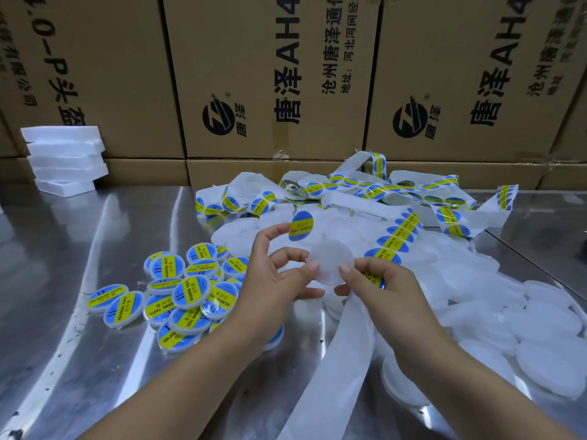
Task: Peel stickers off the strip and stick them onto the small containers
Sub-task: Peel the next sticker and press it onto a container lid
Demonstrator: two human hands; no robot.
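My left grip [273, 281] and right grip [381, 287] pinch the translucent white round container [332, 260] above the steel worktop [95, 249], underside hidden. The blue-yellow oval sticker [301, 226] clings to my left forefinger, long axis near upright.

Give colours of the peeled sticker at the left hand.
The sticker is blue with a yellow band of dark text; head view shows it.

Polished stainless-steel counter [95, 249], scuffed, with streaked reflections of overhead light. Rear boundary: brown cardboard boxes [260, 74] stacked in two tiers, taped, printed with black Chinese characters and a round logo. Stack of white foam slabs [66, 157] at far left against the boxes.
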